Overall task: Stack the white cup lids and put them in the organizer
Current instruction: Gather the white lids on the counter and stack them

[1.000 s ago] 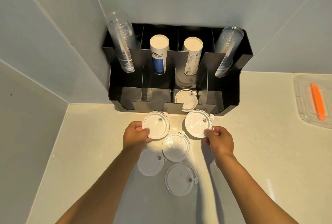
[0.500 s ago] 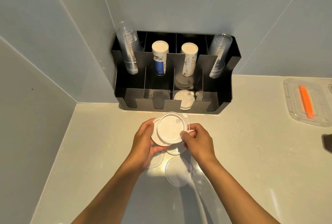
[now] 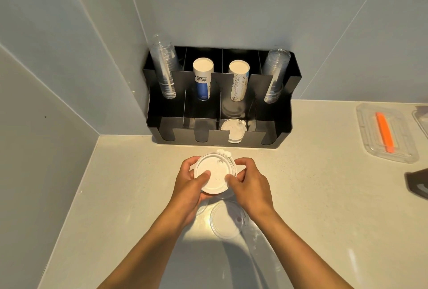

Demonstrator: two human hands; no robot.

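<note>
Pale cream stone counter (image 3: 312, 196) set in a corner of grey tiled walls. At the back stands a black multi-compartment cup organizer (image 3: 281, 124), against the wall. Its upper row, left to right: tall stack of clear plastic cups (image 3: 164, 66); white paper cup stack with a blue band (image 3: 202, 77); white paper cup stack with line drawings (image 3: 239, 79); second stack of clear plastic cups (image 3: 276, 74). In the lower front row, third slot from the left, one white round plastic cup lid (image 3: 234, 129) lies flat.

Centre, in front of the organizer and above the counter: left hand (image 3: 188, 186) closed around the left edge of a small stack of white round cup lids (image 3: 214, 174), thumb pressing on the top face. Right hand (image 3: 251, 186) clamped on the stack's right edge, thumb likewise on top. Lid tabs protrude at the far rim. How many lids are in the stack cannot be told.

Below the hands, one translucent white lid (image 3: 225, 219) lies flat on the counter; the edge of another shows under the left wrist.

Far right: clear plastic tray (image 3: 370, 131) holding an orange strip-shaped item (image 3: 384, 132). A dark object (image 3: 418, 183) is cut off by the right frame edge.
</note>
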